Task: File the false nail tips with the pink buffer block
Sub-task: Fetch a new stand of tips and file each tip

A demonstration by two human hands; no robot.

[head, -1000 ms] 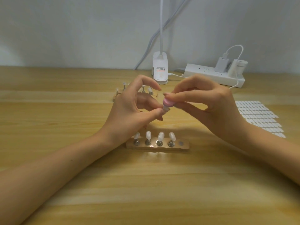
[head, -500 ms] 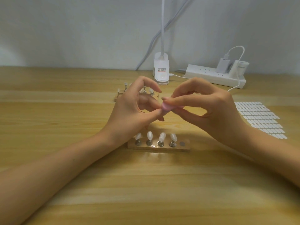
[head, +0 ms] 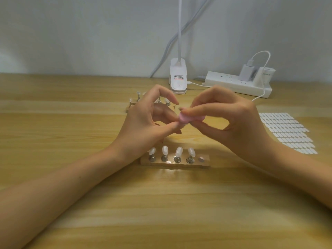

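Now: right hand (head: 239, 123) fingers curled, pinching pink buffer block (head: 186, 119) above wooden stand (head: 204, 163). Left hand (head: 143, 123) fingers pinch nail tip (head: 183, 123), mostly hidden, against block. Four nail tips (head: 165, 150) upright on stand.

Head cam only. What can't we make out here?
Head view:
Nail tip pinched by the left hand: almost wholly hidden by its fingers and the pink buffer block; contact unreadable.
Far nail stand: partly behind the left hand; tip count unclear.
Lamp: head cut by top edge.
Right hand: fingers slightly motion-blurred.
Lamp clip label: too small.
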